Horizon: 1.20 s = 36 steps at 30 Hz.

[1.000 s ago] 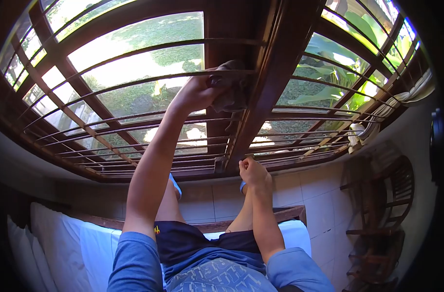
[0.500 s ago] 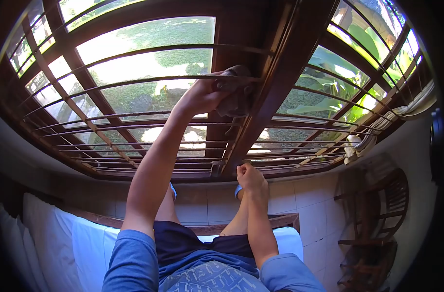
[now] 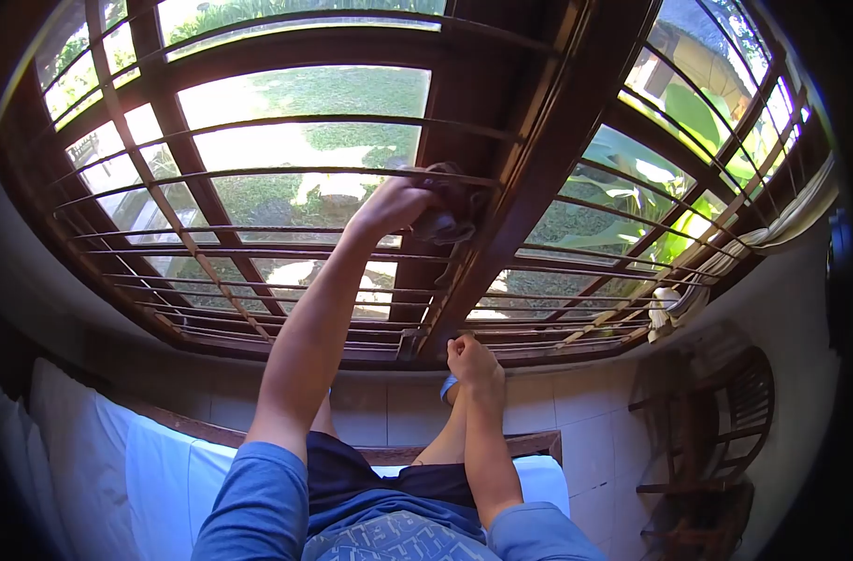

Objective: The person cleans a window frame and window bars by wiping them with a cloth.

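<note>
My left hand (image 3: 394, 208) is raised to the barred window, its fingers wrapped round a crumpled dark grey cloth (image 3: 443, 224). The cloth lies against a thin horizontal bar (image 3: 314, 172), close to the brown wooden post (image 3: 510, 178) in the middle of the window. Lower down, near the foot of that post and the sill, my right hand (image 3: 475, 363) is closed with its fingers curled in. Whatever it may hold is hidden.
Several horizontal bars span the window, with glass panes and a garden behind. A tied pale curtain (image 3: 674, 304) hangs at the right. Wooden chairs (image 3: 725, 421) stand on the tiled floor (image 3: 585, 416). Beneath me is a bed with a white sheet (image 3: 169, 458).
The view has tilted up a little, so the window sits lower in it. My left hand keeps the cloth at the bar, and the cloth's folds have shifted. My right hand stays closed.
</note>
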Tool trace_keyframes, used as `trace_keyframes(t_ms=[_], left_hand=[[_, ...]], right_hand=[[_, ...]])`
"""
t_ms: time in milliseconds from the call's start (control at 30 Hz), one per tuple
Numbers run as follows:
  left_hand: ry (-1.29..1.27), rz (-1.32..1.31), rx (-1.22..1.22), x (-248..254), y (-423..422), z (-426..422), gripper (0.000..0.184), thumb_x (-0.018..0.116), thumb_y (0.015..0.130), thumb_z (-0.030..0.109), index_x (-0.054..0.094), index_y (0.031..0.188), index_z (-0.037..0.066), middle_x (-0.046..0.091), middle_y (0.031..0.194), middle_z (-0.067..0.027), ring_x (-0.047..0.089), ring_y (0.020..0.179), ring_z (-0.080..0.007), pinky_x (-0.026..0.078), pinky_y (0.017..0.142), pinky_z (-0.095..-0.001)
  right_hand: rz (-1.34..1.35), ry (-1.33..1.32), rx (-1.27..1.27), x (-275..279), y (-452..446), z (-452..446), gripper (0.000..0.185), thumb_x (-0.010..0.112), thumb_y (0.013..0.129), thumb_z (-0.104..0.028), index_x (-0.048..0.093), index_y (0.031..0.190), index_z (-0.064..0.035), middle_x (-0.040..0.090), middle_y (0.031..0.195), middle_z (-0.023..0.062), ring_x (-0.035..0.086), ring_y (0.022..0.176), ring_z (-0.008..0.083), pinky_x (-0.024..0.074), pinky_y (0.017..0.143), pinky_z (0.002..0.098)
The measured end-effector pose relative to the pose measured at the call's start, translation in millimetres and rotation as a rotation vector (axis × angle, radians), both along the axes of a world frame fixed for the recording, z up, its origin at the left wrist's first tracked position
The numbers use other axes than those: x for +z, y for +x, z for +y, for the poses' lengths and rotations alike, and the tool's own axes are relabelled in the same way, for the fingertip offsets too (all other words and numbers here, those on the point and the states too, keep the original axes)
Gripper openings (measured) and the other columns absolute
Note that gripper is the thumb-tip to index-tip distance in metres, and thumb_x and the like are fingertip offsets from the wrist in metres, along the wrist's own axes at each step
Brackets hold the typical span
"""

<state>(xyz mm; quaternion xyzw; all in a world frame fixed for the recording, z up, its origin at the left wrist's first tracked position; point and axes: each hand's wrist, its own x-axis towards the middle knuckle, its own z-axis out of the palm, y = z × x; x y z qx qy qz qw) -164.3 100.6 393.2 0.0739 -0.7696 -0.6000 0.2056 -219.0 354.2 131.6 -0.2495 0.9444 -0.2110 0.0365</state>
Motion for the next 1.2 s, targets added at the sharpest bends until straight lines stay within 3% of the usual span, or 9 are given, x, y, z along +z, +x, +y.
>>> trace_keyframes(t_ms=[200, 400, 633, 700, 800, 867, 1100, 1133, 1200], left_hand=[[0.053, 0.308, 0.128, -19.6, 6.5, -2.7, 0.018, 0.064, 0.08, 0.005, 0.071, 0.095, -0.003, 0.071, 0.082, -0.0089, 0.062, 0.065, -0.0149, 0.049, 0.059, -0.0256], [-0.184, 0.246, 0.271, -22.7, 25.6, 22.2, 0.018, 0.061, 0.08, 0.004, 0.073, 0.094, -0.001, 0.071, 0.08, -0.0081, 0.059, 0.064, -0.0152, 0.049, 0.06, -0.0258], [0.372, 0.291, 0.317, 2.0, 90.8, 77.7, 0.023, 0.06, 0.084, 0.004, 0.071, 0.103, -0.003, 0.072, 0.085, -0.01, 0.063, 0.068, -0.0155, 0.049, 0.063, -0.024], [-0.236, 0.318, 0.464, 20.5, 108.3, 91.7, 0.025, 0.06, 0.086, 0.005, 0.069, 0.108, -0.004, 0.072, 0.089, -0.0111, 0.066, 0.071, -0.0167, 0.05, 0.065, -0.0229], [-0.04, 0.391, 0.522, 70.1, 108.3, 101.5, 0.026, 0.06, 0.088, 0.006, 0.069, 0.112, -0.002, 0.073, 0.091, -0.012, 0.068, 0.074, -0.0169, 0.052, 0.069, -0.0229], [0.275, 0.637, 0.31, 96.0, 101.2, 92.7, 0.025, 0.059, 0.091, 0.006, 0.069, 0.113, -0.001, 0.073, 0.094, -0.0125, 0.068, 0.075, -0.0165, 0.053, 0.071, -0.0239], [-0.308, 0.655, 0.49, 130.6, 32.4, 75.1, 0.025, 0.059, 0.087, 0.004, 0.065, 0.111, 0.001, 0.07, 0.084, -0.014, 0.066, 0.066, -0.0259, 0.054, 0.058, -0.032], [-0.307, 0.651, 0.495, 125.7, 23.3, 71.3, 0.025, 0.059, 0.087, 0.004, 0.065, 0.111, 0.001, 0.07, 0.084, -0.014, 0.066, 0.066, -0.0259, 0.054, 0.058, -0.032], [-0.696, 0.737, 0.609, 119.2, 9.8, 65.9, 0.024, 0.063, 0.087, 0.009, 0.066, 0.11, 0.001, 0.071, 0.081, -0.012, 0.063, 0.061, -0.0203, 0.05, 0.056, -0.0322]], right_hand=[[0.053, -0.017, 0.004, -2.5, 1.1, 6.2, 0.027, 0.063, 0.088, -0.038, 0.068, 0.084, -0.012, 0.071, 0.074, 0.0042, 0.067, 0.072, 0.0326, 0.0512, 0.068, 0.042], [0.058, 0.035, -0.008, -5.8, -2.0, 9.6, 0.027, 0.063, 0.088, -0.039, 0.068, 0.084, -0.0123, 0.071, 0.074, 0.0042, 0.067, 0.072, 0.033, 0.0512, 0.068, 0.0425], [0.035, -0.012, 0.008, -5.2, -2.3, 9.9, 0.027, 0.062, 0.088, -0.039, 0.069, 0.084, -0.0133, 0.071, 0.074, 0.004, 0.067, 0.072, 0.033, 0.0514, 0.068, 0.0427], [0.061, 0.012, 0.01, -7.8, -2.0, 10.1, 0.027, 0.062, 0.089, -0.039, 0.069, 0.084, -0.0135, 0.071, 0.075, 0.0039, 0.067, 0.072, 0.033, 0.0515, 0.068, 0.0427], [0.009, 0.023, -0.004, -4.0, -1.0, 8.5, 0.027, 0.062, 0.089, -0.039, 0.069, 0.084, -0.013, 0.072, 0.075, 0.0039, 0.068, 0.073, 0.0326, 0.0519, 0.068, 0.0424], [-0.002, -0.006, 0.005, -3.3, -0.6, 8.8, 0.028, 0.061, 0.089, -0.04, 0.069, 0.087, -0.0126, 0.072, 0.077, 0.0046, 0.068, 0.074, 0.033, 0.0522, 0.068, 0.0428], [-0.025, -0.006, 0.019, 9.3, 3.8, 10.7, 0.029, 0.06, 0.09, -0.04, 0.069, 0.091, -0.0123, 0.073, 0.079, 0.0055, 0.068, 0.075, 0.0337, 0.0522, 0.068, 0.0436], [-0.019, -0.016, 0.024, 8.2, 4.3, 11.0, 0.029, 0.06, 0.09, -0.04, 0.069, 0.092, -0.0122, 0.073, 0.079, 0.0057, 0.068, 0.075, 0.0339, 0.0521, 0.068, 0.0438], [0.0, -0.038, 0.031, 7.6, 2.6, 11.4, 0.029, 0.059, 0.091, -0.04, 0.068, 0.093, -0.012, 0.073, 0.08, 0.006, 0.068, 0.075, 0.0341, 0.0521, 0.068, 0.0442]])
